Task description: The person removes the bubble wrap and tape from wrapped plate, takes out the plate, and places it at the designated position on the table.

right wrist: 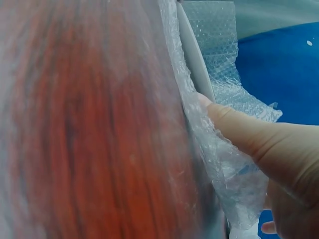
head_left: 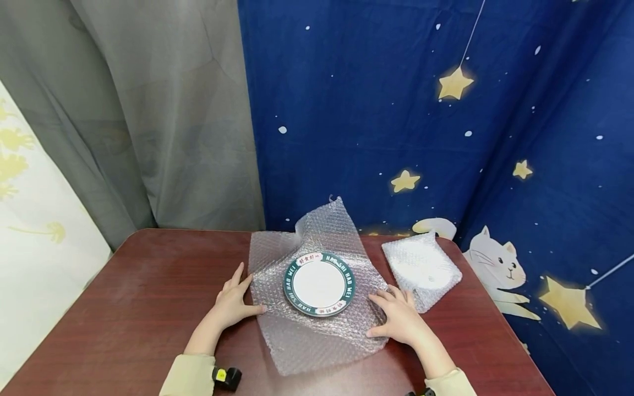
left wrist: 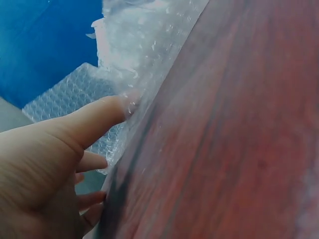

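A round plate [head_left: 319,284] with a white middle and a dark green lettered rim lies face up on a spread sheet of bubble wrap [head_left: 302,346]. At the sheet's left edge is my left hand [head_left: 230,303], its fingers spread and its thumb touching the plastic. My right hand [head_left: 398,319] rests on the sheet's right side, where the plastic is crumpled. In the right wrist view the thumb [right wrist: 239,124] lies on the wrap close to the plate's edge [right wrist: 194,55]; the other fingers are mostly hidden there.
Beyond my right hand lies a wrapped bundle of bubble wrap [head_left: 421,267]; its contents cannot be made out. The brown wooden table [head_left: 148,297] backs onto a grey curtain [head_left: 183,110] and a blue star-patterned curtain [head_left: 346,110].
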Motion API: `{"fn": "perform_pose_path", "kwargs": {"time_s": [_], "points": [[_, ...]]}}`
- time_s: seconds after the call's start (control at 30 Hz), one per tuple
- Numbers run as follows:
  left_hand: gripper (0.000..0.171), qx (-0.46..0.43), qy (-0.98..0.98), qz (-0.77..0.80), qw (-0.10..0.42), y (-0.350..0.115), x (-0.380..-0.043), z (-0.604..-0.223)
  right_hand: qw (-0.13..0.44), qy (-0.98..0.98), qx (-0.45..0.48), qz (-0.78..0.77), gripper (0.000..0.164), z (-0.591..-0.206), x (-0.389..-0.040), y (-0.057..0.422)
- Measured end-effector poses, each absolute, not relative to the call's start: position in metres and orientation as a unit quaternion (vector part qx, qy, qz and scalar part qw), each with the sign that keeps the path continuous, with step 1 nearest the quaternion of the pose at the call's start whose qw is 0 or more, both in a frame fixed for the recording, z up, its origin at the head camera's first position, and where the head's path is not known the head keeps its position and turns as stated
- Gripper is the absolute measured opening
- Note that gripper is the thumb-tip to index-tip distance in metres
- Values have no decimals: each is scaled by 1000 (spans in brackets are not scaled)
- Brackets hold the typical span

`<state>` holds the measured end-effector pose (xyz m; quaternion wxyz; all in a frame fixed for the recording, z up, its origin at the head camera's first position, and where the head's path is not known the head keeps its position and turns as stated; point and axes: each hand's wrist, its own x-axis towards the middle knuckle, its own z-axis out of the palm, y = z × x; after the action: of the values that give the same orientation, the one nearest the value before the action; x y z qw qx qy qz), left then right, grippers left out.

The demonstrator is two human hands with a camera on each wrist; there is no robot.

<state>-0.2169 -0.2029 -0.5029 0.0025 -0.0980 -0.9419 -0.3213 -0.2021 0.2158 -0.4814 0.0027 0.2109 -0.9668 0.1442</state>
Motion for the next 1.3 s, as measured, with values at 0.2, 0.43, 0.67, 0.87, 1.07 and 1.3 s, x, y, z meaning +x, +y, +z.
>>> {"fn": "perform_pose_path", "kwargs": {"time_s": [0.2, 0.43, 0.67, 0.87, 1.07, 1.3], "points": [[104, -122, -949, -290, -7, -203, -213, -502, -15, -958, 234, 167, 84, -482, -203, 224], [101, -136, -958, -251, -1, -203, -211, -498, -55, -944, 248, 210, 83, -480, -203, 234], [95, -148, -960, -236, 13, -204, -206, -494, -81, -935, 243, 243, 78, -478, -201, 239], [90, -170, -959, -224, 21, -204, -207, -493, -85, -934, 245, 246, 75, -478, -202, 241], [92, -184, -960, -205, 49, -201, -206, -492, -88, -934, 241, 248, 75, -477, -202, 241], [87, -226, -950, -199, 78, -197, -204, -488, -83, -936, 243, 239, 77, -477, -201, 240]]}}
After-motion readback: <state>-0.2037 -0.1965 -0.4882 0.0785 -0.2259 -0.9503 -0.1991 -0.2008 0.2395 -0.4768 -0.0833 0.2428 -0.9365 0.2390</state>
